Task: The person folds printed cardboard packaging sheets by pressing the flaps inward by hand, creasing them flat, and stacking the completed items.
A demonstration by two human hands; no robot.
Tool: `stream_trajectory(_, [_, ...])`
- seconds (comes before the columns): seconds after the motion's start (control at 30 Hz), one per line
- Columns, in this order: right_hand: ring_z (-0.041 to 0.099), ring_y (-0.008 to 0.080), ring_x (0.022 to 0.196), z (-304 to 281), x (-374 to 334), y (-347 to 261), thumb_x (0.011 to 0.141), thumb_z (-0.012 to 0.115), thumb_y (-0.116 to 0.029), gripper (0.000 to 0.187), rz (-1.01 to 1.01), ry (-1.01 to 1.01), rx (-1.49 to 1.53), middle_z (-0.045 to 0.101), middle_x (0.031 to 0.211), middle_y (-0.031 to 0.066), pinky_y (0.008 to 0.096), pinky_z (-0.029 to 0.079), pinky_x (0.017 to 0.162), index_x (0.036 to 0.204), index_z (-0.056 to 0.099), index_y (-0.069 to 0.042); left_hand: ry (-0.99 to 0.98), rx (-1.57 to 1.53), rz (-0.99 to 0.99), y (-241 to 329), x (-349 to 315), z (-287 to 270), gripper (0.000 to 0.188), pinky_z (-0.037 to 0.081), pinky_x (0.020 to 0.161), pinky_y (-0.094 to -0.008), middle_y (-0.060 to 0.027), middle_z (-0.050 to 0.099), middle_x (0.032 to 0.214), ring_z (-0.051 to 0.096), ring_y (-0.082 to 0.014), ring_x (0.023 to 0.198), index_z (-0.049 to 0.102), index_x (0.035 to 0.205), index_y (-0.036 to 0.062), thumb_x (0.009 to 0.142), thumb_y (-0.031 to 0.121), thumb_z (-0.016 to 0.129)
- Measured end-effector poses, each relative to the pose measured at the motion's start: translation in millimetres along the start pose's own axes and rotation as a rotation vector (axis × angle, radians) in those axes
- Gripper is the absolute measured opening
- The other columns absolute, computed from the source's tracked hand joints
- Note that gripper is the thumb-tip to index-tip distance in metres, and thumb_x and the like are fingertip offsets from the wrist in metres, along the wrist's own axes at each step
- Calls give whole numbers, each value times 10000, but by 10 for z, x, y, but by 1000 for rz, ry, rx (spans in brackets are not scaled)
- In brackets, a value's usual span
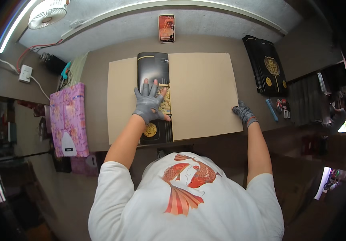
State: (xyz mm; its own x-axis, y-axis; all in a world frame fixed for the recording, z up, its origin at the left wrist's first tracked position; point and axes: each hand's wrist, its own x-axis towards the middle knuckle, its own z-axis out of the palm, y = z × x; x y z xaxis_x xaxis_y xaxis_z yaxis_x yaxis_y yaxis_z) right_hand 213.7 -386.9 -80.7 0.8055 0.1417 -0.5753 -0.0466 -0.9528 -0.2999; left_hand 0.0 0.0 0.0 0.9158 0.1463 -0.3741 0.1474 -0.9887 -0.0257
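My left hand (149,103), in a grey glove with bare fingertips, lies flat with fingers spread on a glossy black printed panel (153,66) with gold patterns. Plain brown card shows on both sides of this panel; whether it is one piece with the panel I cannot tell. At the right edge of the large brown card sheet (203,94), my right hand (245,113), gloved alike, has its fingers closed on the edge near the front corner. The fingers' undersides are hidden there.
Black printed pieces with gold emblems (264,66) are stacked at the right, above a blue tool (271,109) and small clips (284,108). A phone (166,29) leans at the back wall. Left are a purple floral pack (68,116), a power socket (25,74) and a fan (47,15).
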Motion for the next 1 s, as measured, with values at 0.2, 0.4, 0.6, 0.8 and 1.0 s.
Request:
stream_trajectory(0.2, [517,354,1283,-32,76,188,857,688,-303,656,-232,109,16,557,1387,191,380,400,1084,1417,479,-34,-62,-43,-57,-37,60,-8,1383,140,1118,-702,-178,7,1663,-98,-451,1507,199,1594,258,466,866,722])
stream_trajectory(0.4, [537,335,1260,42,28,137,867,682,-285,597,-143,32,254,575,1368,181,378,411,1068,1391,516,-52,7,-76,-67,-136,18,149,1398,140,1124,-687,-187,44,1660,-93,-468,1502,248,1583,269,414,862,735])
stream_trajectory(0.6, [567,318,1208,203,126,285,872,689,-294,552,-260,91,364,614,1306,168,378,427,1036,1347,562,-41,71,-41,-70,-153,-5,185,1365,126,1132,-684,-165,84,1660,-67,-435,1514,275,1573,237,447,885,696])
stream_trajectory(0.8, [574,310,1195,150,124,246,865,701,-294,538,-287,123,255,619,1306,154,378,431,1031,1322,581,-36,149,-40,-112,-177,165,123,1051,84,1143,-678,-126,222,1629,52,-368,1522,420,1487,145,716,849,539])
stream_trajectory(1.0, [571,299,1210,165,-21,131,859,703,-279,539,-191,108,336,621,1314,142,371,428,1036,1330,581,-49,457,41,-4,-417,526,212,741,99,1168,-615,-195,317,1571,158,-402,1494,587,1248,107,844,726,537])
